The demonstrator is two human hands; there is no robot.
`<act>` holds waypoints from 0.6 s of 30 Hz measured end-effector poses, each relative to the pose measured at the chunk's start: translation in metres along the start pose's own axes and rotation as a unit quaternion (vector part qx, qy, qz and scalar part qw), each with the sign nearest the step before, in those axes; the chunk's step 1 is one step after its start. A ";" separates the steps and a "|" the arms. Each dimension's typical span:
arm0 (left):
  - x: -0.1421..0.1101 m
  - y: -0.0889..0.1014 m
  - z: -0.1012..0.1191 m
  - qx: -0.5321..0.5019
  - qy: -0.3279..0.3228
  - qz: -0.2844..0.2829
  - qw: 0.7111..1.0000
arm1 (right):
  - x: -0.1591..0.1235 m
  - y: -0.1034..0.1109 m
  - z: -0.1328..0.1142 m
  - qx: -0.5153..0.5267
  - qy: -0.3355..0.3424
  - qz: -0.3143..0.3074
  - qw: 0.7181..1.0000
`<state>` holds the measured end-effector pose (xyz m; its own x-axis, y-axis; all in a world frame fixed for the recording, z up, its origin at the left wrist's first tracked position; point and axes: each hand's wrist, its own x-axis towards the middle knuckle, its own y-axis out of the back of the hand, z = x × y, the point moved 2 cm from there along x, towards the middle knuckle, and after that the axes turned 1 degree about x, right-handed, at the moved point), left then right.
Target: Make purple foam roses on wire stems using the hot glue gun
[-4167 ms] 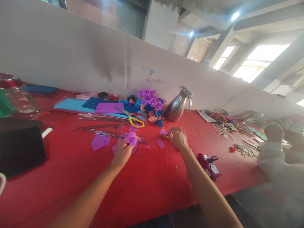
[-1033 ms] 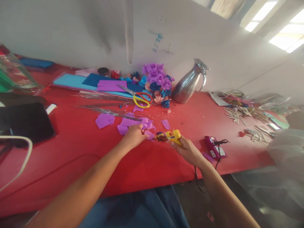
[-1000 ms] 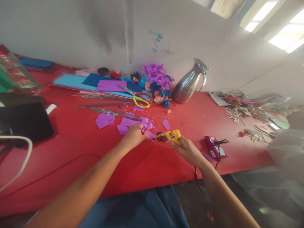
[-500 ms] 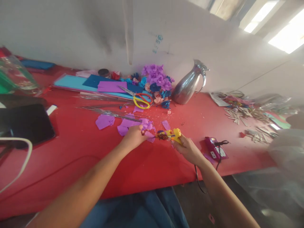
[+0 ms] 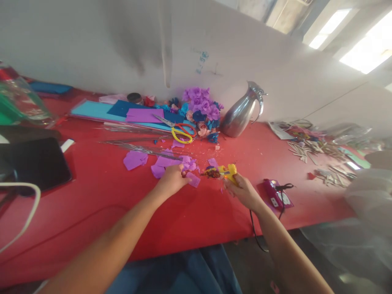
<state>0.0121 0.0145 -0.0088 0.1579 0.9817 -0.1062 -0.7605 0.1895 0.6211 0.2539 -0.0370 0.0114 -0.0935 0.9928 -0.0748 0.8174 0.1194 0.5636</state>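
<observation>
My left hand is closed on a purple paper piece, its fingers pinched at the paper's left edge. A purple paper flower shows just above these fingers; whether the hand also grips it I cannot tell. My right hand wraps round the handle of a yellow glue gun. Its dark, crusted nozzle points left toward the paper, with a small gap between. Purple paper scraps and a bundle of thin wires lie beyond my left hand.
Yellow-and-red scissors lie near coloured paper sheets. Finished paper flowers and a metal jug stand by the wall. A magenta box with a cord sits at right, a black tablet-like slab at left.
My right hand has drawn the glue gun slightly right, away from the paper. My left hand keeps its hold, and the paper now sits a little lower.
</observation>
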 end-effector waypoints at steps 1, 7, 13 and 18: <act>0.000 0.000 0.000 0.002 -0.001 -0.003 1.000 | 0.004 0.004 0.004 0.032 -0.003 0.008 0.999; -0.001 0.002 0.000 -0.006 -0.008 0.013 1.000 | 0.053 0.043 0.037 -0.056 -0.095 0.112 0.988; -0.005 0.015 0.005 -0.026 -0.069 0.049 0.996 | 0.070 0.062 0.028 -0.203 -0.118 0.247 0.940; -0.010 0.020 0.010 -0.027 -0.105 0.059 0.992 | 0.059 -0.002 -0.047 -0.271 0.171 0.076 0.944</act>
<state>0.0021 0.0085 0.0124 0.1888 0.9730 0.1326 -0.8134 0.0793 0.5763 0.2199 0.0215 0.0446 -0.2529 0.9323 0.2586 0.4336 -0.1297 0.8917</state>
